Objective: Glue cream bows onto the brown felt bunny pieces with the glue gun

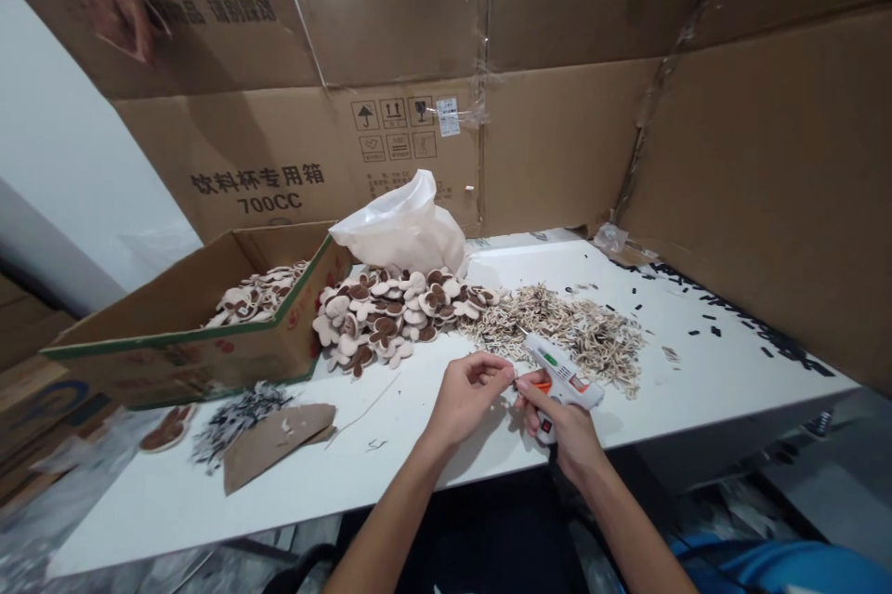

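Observation:
My right hand [572, 434] is wrapped round the handle of a white hot glue gun [561, 367] with an orange trigger; its nozzle points up and left. My left hand [468, 391] is closed in a pinch beside it, fingertips close to my right thumb and forefinger. Whatever lies between those fingertips is too small to make out. Just beyond both hands spreads a heap of small cream-coloured pieces [592, 334]. To its left is a pile of brown and cream felt shapes [383, 315], some with rabbit-like ears.
A green-edged cardboard box [188, 366] holds more felt shapes. Behind the pile sits a white plastic bag [411, 227]. Tall cardboard walls [564, 148] border the table [390, 445]. Black bits [753, 324], grey scraps [241, 417] and a cardboard piece [275, 445] lie about. Another person's hand [115, 4] hangs over the wall.

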`<move>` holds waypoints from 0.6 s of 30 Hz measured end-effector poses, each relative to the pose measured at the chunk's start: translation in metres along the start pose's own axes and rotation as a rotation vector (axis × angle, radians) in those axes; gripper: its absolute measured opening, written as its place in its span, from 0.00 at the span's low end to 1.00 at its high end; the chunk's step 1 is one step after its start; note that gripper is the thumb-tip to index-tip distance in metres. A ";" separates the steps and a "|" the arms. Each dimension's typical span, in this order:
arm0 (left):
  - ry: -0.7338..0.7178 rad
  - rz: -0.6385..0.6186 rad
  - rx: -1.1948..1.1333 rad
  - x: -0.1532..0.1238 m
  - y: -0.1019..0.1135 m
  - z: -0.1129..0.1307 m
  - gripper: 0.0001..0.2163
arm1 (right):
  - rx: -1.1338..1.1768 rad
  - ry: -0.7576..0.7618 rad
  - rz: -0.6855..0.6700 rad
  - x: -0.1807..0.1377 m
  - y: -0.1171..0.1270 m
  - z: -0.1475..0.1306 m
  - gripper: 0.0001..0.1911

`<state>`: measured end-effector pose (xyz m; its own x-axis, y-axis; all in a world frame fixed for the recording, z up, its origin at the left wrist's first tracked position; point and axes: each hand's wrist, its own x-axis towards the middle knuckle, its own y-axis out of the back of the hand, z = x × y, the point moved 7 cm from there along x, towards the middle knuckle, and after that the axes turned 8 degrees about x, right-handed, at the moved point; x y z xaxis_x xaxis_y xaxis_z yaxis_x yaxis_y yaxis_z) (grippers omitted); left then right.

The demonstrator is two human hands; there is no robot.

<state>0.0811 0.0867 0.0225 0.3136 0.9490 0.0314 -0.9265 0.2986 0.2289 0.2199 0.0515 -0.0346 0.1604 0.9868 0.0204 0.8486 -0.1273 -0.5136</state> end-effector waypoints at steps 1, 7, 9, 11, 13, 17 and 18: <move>-0.011 0.008 0.005 -0.002 0.001 0.000 0.18 | 0.002 0.004 -0.002 0.000 0.000 0.000 0.15; -0.112 0.060 0.124 -0.010 0.001 0.002 0.14 | -0.021 -0.003 0.006 0.000 0.004 0.002 0.16; -0.130 0.085 0.168 -0.012 0.001 0.005 0.13 | -0.021 -0.015 0.011 0.000 0.005 0.002 0.16; -0.150 0.107 0.231 -0.014 0.001 0.009 0.11 | -0.019 -0.028 -0.006 -0.001 0.003 0.001 0.15; -0.182 0.102 0.315 -0.016 0.002 0.017 0.10 | -0.024 -0.026 -0.019 -0.001 0.001 0.000 0.15; -0.313 0.072 0.469 -0.023 0.001 0.036 0.09 | -0.011 0.020 -0.001 -0.001 0.001 -0.003 0.14; -0.341 0.067 0.493 -0.025 0.000 0.040 0.09 | -0.004 0.020 0.011 0.000 0.001 -0.003 0.14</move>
<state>0.0813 0.0591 0.0604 0.3822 0.8539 0.3533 -0.7665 0.0794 0.6374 0.2228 0.0506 -0.0325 0.1794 0.9833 0.0319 0.8488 -0.1383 -0.5102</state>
